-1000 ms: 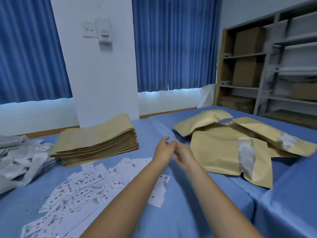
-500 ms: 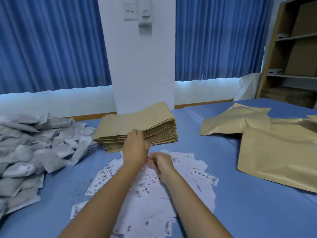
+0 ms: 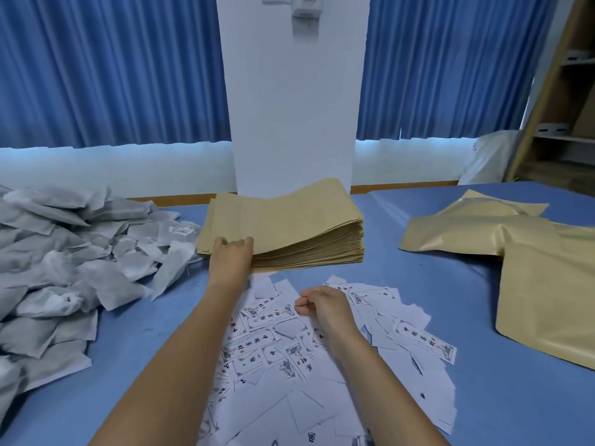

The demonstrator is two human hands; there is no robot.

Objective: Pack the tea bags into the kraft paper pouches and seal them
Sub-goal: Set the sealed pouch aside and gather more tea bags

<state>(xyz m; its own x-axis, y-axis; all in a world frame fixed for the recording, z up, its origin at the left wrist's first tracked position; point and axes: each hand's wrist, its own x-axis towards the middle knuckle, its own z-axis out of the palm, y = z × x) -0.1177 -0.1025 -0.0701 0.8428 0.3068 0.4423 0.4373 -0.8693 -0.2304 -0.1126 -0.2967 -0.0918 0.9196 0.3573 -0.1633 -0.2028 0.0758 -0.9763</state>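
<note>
Pouches [image 3: 283, 220] sit in one thick brown stack at the far middle of the blue surface [image 3: 434, 284], and the left hand [image 3: 230, 262] is right on them. Its fingers [image 3: 247, 243] curl over the stack's near-left corner, clamped on that edge, though the thumb is hidden under the hand. The top sheets fan up a little along the near side, just right of that grip.

Tea bags [image 3: 64, 252] lie heaped in a big grey-white pile on the left, the nearest ones just beside the stack's left corner and close to the left wrist, not touching it.

Over to the right hand [image 3: 325, 309]: it hovers above a scatter of printed paper labels [image 3: 273, 349] in the near middle, well short of the stack. Its fingers [image 3: 302, 304] are curled in, tips drawn up to the thumb, and nothing shows between them.

On the right lie larger tan bags [image 3: 531, 284], overlapping each other, well apart from both hands. Blue curtains [image 3: 112, 69] and a white pillar [image 3: 293, 107] stand behind.
</note>
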